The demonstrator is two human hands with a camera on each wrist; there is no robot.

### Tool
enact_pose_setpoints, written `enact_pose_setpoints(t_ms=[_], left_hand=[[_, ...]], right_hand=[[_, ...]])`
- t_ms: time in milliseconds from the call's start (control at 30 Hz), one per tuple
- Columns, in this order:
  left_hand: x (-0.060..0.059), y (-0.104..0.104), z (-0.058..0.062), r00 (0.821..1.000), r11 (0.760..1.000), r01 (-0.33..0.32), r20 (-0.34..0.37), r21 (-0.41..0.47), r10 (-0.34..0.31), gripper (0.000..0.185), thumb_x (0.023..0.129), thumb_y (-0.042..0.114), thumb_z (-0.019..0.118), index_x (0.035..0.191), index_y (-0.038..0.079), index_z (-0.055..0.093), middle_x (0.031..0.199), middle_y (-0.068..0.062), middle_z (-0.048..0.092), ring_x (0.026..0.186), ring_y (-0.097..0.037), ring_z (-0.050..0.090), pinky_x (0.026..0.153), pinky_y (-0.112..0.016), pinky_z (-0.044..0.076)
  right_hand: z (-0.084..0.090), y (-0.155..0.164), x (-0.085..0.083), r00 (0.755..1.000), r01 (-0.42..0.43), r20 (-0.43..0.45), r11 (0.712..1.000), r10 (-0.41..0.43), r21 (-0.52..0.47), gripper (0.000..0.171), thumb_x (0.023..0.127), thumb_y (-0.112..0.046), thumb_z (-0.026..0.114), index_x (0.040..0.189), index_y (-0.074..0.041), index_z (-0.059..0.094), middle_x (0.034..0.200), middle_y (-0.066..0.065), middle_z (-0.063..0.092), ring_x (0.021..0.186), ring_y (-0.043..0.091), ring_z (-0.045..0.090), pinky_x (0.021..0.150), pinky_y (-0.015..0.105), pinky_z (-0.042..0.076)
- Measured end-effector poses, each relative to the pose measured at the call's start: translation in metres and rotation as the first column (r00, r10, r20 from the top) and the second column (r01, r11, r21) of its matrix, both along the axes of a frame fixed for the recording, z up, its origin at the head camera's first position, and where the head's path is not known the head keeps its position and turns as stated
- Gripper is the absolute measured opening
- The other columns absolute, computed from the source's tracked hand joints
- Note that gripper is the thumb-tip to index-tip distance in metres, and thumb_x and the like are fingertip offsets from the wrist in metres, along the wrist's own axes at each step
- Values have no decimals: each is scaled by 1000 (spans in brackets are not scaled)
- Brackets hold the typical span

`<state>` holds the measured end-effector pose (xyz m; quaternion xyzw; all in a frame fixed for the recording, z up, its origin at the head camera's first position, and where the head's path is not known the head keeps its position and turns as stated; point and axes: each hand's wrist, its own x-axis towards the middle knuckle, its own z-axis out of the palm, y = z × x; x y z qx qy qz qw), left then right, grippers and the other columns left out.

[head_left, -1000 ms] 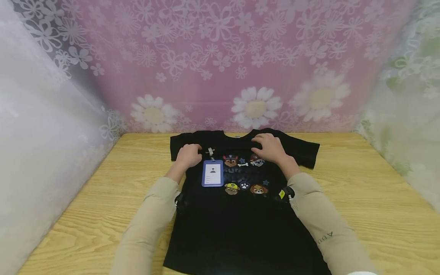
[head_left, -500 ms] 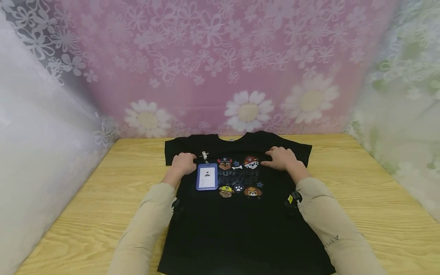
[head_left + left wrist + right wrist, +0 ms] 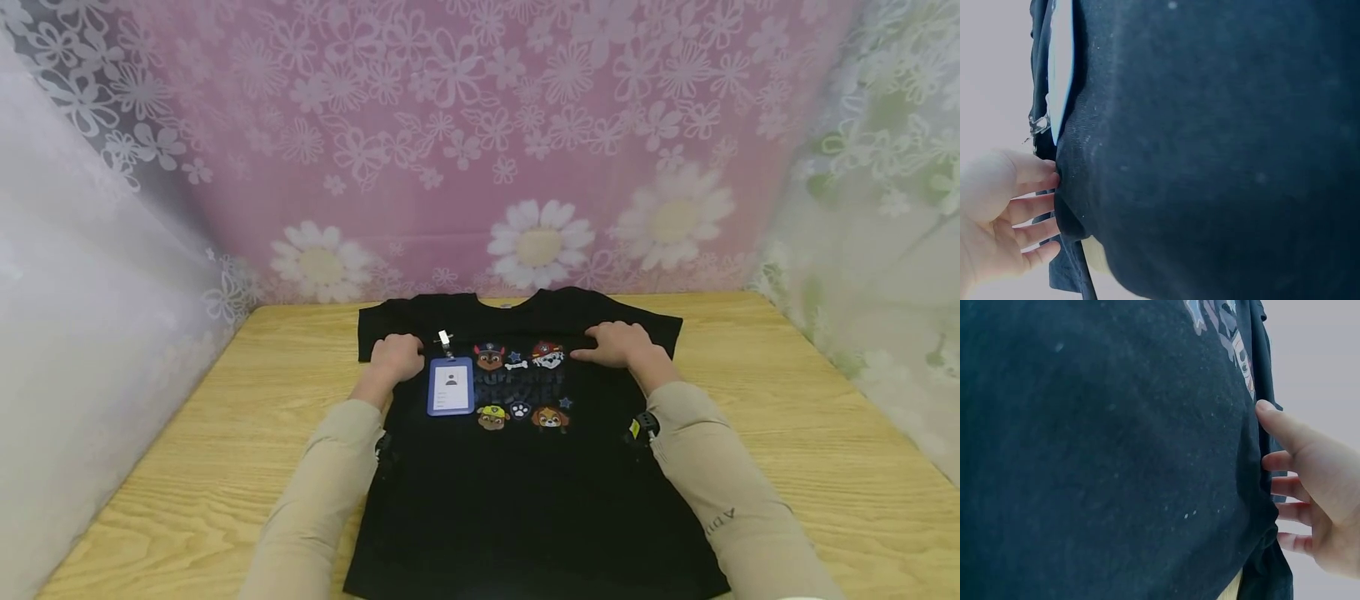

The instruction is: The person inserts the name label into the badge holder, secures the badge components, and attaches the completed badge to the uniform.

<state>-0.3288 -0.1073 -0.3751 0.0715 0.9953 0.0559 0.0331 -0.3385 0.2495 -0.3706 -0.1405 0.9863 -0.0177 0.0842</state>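
Note:
A black T-shirt [image 3: 525, 500] with printed cartoon dog faces lies spread out, its neckline away from me. On its chest, at the left, is a blue badge holder [image 3: 451, 387] with a white card and a metal clip [image 3: 445, 339] at its top. My left hand [image 3: 397, 358] rests on the shirt beside the badge, near the left sleeve. In the left wrist view its fingertips [image 3: 1041, 226] touch the cloth. To the right of the print, my right hand [image 3: 618, 344] rests on the shirt. The right wrist view shows its thumb spread from the fingers, all against the fabric.
The shirt lies on a wood-grain table [image 3: 787, 433], bare wood showing on both sides. A pink flowered curtain [image 3: 420, 167] hangs behind the far edge. Pale drapes [image 3: 97, 292] close off the left and right.
My right hand has moved from above the dog print to the right, toward the sleeve. The left hand stays beside the badge. The head view has shifted slightly.

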Motion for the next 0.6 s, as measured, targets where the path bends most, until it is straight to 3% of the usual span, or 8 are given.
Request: enact_pose_setpoints(t_ms=[167, 367, 600], left_hand=[[-3, -2, 1, 999, 999, 33, -40, 3, -32, 33, 91, 20, 52, 119, 9, 63, 118, -12, 61, 109, -33, 54, 90, -47, 40], [-6, -9, 5, 987, 998, 62, -147, 24, -58, 41, 95, 25, 50, 131, 7, 52, 130, -15, 52, 113, -37, 50, 91, -49, 40], [-7, -21, 17, 983, 998, 19, -185, 66, -6, 55, 98, 36, 44, 144, 8, 32, 144, -20, 32, 129, -41, 28, 103, -55, 21]], right_hand=[[2, 3, 1, 1000, -15, -9, 1000, 15, -22, 70, 90, -54, 48, 136, -1, 44, 135, 24, 43, 121, 44, 40, 93, 59, 33], [4, 14, 4, 993, 5, -120, 999, -9, -35, 71, 91, -54, 45, 136, 1, 42, 139, 25, 37, 125, 44, 34, 95, 61, 29], [17, 33, 8, 977, 74, -197, 996, -83, -53, 82, 91, -58, 40, 141, 6, 29, 144, 29, 25, 131, 45, 20, 100, 62, 17]])
